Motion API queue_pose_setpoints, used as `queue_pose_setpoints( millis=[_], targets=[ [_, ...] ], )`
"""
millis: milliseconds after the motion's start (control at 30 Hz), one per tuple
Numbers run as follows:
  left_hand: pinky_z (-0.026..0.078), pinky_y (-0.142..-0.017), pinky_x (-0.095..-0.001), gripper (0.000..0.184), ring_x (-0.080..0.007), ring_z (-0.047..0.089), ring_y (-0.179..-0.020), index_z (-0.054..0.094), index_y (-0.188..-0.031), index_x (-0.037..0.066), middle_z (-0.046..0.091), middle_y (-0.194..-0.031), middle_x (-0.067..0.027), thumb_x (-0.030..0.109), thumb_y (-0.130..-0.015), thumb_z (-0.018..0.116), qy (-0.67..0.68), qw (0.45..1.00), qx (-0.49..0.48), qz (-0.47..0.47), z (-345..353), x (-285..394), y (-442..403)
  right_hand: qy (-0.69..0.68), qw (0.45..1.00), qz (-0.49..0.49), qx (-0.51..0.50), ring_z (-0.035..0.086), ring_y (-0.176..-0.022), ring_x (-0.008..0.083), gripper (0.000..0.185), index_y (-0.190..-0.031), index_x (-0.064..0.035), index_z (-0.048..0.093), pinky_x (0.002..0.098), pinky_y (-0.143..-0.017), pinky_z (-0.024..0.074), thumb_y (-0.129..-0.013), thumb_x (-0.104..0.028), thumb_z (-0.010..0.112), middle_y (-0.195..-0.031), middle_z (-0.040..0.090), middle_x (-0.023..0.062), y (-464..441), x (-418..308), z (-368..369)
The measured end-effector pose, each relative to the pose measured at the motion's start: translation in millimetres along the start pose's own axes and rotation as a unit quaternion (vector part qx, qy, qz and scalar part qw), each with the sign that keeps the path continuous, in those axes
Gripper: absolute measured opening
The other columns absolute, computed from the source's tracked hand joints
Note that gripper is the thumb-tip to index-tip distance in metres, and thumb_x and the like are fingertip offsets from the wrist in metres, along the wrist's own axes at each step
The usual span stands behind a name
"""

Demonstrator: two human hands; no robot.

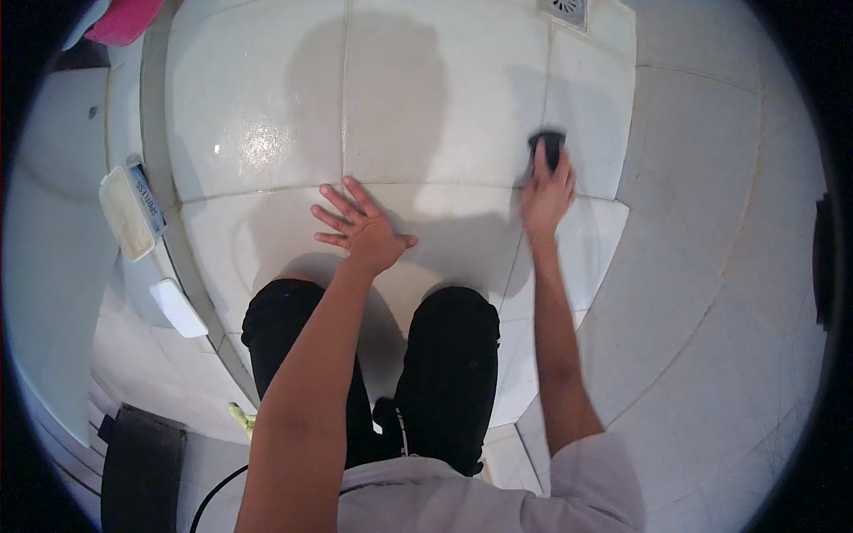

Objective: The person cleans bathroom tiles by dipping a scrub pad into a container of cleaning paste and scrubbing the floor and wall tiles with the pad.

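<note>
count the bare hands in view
2: the left hand, fingers spread over the white tiles, and the right hand, farther right, holding a dark object. No others show.

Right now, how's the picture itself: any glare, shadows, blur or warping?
In the head view, bright glare on the white tiles, left of centre, and a large rounded shadow at upper middle; same head view, the right hand and the black object in it blurred, the left hand crisper; also head view, joints in the grey tiles curved, corners black.
</note>
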State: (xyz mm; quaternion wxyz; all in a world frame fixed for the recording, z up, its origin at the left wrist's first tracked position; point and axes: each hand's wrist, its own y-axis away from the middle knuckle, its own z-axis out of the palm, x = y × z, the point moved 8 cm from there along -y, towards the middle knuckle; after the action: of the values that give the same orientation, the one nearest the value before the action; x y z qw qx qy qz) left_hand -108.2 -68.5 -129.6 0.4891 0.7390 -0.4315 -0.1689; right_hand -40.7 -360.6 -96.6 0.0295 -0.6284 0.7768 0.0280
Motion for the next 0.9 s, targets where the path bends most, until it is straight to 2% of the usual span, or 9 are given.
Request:
queue_pose_setpoints(
  millis=[200,300,433,667,700,733,767,833,900],
  targets=[
    [-0.001,-0.093,-0.079,0.144,-0.0639,-0.028,-0.122,-0.033,-0.137,0.002,-0.037,-0.136,-0.0371,0.039,-0.062,0.085,-0.014,1.0,0.004,0.01,0,-3,1,0.01,1.0,0.016,0.013,0.036,-0.128,0.0353,0.059,-0.134,-0.0249,0.051,0.0649,-0.105,0.0182,-0.079,-0.003,0.051,-0.145,0.035,0.0117,5,11,-5],
    [-0.001,-0.093,-0.0794,0.146,-0.0637,-0.028,-0.123,-0.032,-0.137,0.003,-0.037,-0.136,-0.0365,0.038,-0.06,0.086,-0.017,1.0,0.019,0.01,2,-3,2,-0.141,0.985,0.062,0.082,0.037,-0.129,0.0361,0.053,-0.135,-0.0161,0.05,0.0522,-0.11,0.0223,-0.083,-0.006,0.048,-0.142,0.039,0.0139,-30,10,25],
    [-0.001,-0.093,-0.0791,0.146,-0.0638,-0.028,-0.123,-0.032,-0.137,0.003,-0.037,-0.137,-0.0356,0.037,-0.059,0.087,-0.012,0.999,0.04,0.016,2,-3,0,-0.13,0.969,-0.195,-0.073,0.03,-0.137,0.0353,0.052,-0.133,-0.012,0.051,0.048,-0.113,0.0211,-0.083,-0.002,0.043,-0.147,0.036,0.014,57,-110,12],
    [-0.002,-0.093,-0.0788,0.146,-0.0626,-0.028,-0.124,-0.033,-0.137,0.003,-0.038,-0.137,-0.0349,0.037,-0.06,0.087,-0.016,0.999,0.04,0.018,1,-2,0,-0.088,0.994,0.032,0.063,0.025,-0.136,0.0421,0.062,-0.14,-0.0081,0.04,0.0465,-0.114,0.0179,-0.078,0.002,0.042,-0.146,0.033,0.0225,6,116,21],
    [-0.002,-0.093,-0.0788,0.146,-0.0626,-0.028,-0.124,-0.033,-0.137,0.003,-0.038,-0.137,-0.0349,0.037,-0.06,0.087,-0.018,0.999,0.042,0.023,1,0,0,-0.07,0.99,0.03,0.116,0.023,-0.136,0.0432,0.06,-0.141,-0.0047,0.037,0.0462,-0.114,0.0172,-0.081,0.0,0.043,-0.145,0.032,0.0234,5,107,27],
    [-0.001,-0.093,-0.0789,0.147,-0.0624,-0.028,-0.124,-0.033,-0.137,0.003,-0.038,-0.137,-0.0349,0.037,-0.06,0.087,-0.02,0.999,0.039,0.013,1,-1,0,-0.186,0.975,0.117,0.02,0.021,-0.137,0.0422,0.056,-0.14,0.0041,0.032,0.0468,-0.115,0.014,-0.086,-0.006,0.041,-0.145,0.03,0.0261,-6,72,42],
    [-0.001,-0.093,-0.079,0.147,-0.0621,-0.027,-0.125,-0.033,-0.137,0.003,-0.038,-0.137,-0.0348,0.037,-0.059,0.087,-0.024,0.999,0.039,0.003,0,-1,-1,-0.319,0.938,0.104,0.092,0.026,-0.135,0.0389,0.054,-0.137,0.0093,0.033,0.0466,-0.114,0.0157,-0.089,-0.013,0.046,-0.142,0.033,0.0264,4,3,41],
    [-0.001,-0.094,-0.0788,0.147,-0.0619,-0.027,-0.125,-0.032,-0.137,0.003,-0.038,-0.137,-0.0348,0.037,-0.059,0.088,-0.027,0.998,0.051,0.005,-1,0,-2,-0.122,0.981,-0.152,-0.002,0.02,-0.14,0.0377,0.065,-0.138,0.0073,0.031,0.0484,-0.115,0.0105,-0.089,-0.029,0.053,-0.147,0.028,0.0237,19,-151,23],
    [0.0,-0.094,-0.0787,0.147,-0.0617,-0.027,-0.126,-0.032,-0.137,0.003,-0.038,-0.137,-0.0348,0.037,-0.058,0.088,-0.032,0.997,0.063,0.01,-2,2,0,-0.289,0.921,-0.258,-0.048,0.022,-0.139,0.0365,0.073,-0.136,0.0046,0.036,0.0505,-0.113,0.0171,-0.081,-0.032,0.066,-0.147,0.029,0.0228,17,-204,12]
  ],
)
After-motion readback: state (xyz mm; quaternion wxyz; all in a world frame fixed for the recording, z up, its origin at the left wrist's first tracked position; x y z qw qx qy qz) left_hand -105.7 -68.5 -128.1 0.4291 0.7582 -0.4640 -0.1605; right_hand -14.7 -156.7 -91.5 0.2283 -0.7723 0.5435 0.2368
